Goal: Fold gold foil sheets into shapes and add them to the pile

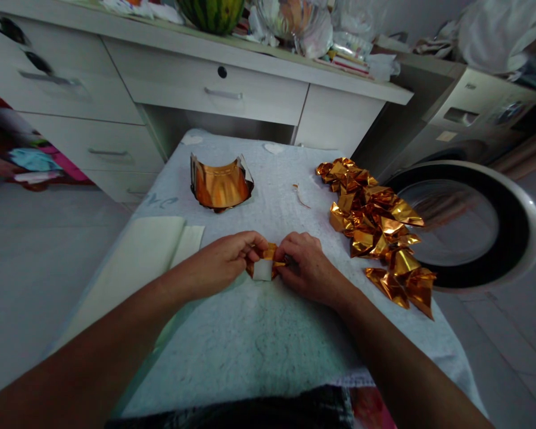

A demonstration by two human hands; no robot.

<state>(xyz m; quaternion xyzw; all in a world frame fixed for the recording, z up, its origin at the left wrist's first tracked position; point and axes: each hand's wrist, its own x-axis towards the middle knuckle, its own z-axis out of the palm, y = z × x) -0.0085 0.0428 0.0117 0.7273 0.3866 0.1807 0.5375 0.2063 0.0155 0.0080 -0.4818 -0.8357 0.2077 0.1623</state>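
Between my hands, low over the cloth-covered table, is a small piece of gold foil paper (269, 251) with a pale square face (262, 270) toward me. My left hand (223, 262) pinches its left edge, fingers bent. On the other side, my right hand (307, 267) has its fingers closed on the right edge. A pile of folded gold foil pieces (375, 220) lies to the right. Beyond my left hand stands a curved stack of gold foil sheets (222, 185). Pale paper sheets (152, 244) rest beside my left forearm.
The table (259, 345) has a pale cloth cover, with a thin scrap (300, 195) on it. Behind are white drawers (214, 77) and a counter holding a watermelon (212, 13). At right, the washing machine's round door (464, 223) stands open near the table.
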